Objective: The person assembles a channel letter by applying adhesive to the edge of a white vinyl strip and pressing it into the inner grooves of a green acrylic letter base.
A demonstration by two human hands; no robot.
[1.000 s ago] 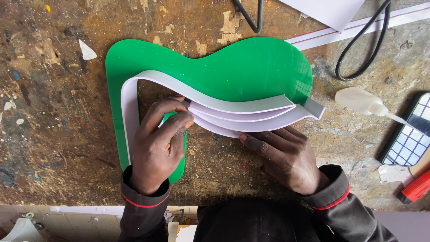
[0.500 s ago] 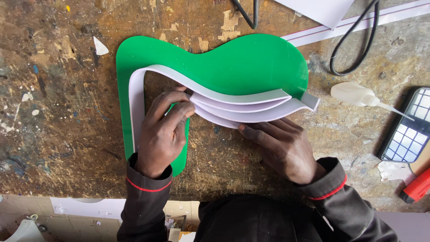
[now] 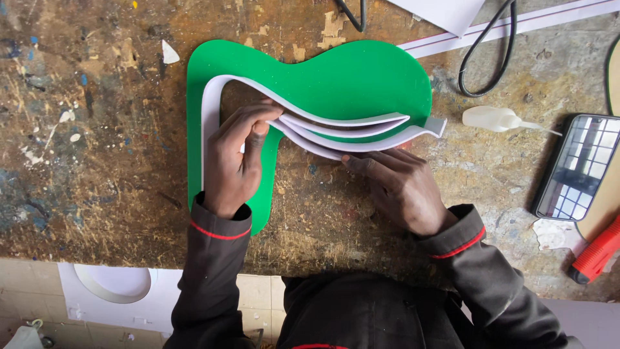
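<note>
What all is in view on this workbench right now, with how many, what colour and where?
Curved flat panel: one, green, centre of the bench.
Bent strips: several, white, standing on edge along the panel's lower edge.
Squeeze bottle: one, whitish, right of the panel.
Phone: one, dark with lit screen, right side.
Red-handled tool: one, far right edge.
Cable: one, black, looped at top right.
Long strips: white, top right.
Workbench: one, brown, paint-spattered.
Left hand: on the panel, fingertips pinching the strips.
Right hand: on the bench, fingertips pressing the strips' lower edge.
</note>
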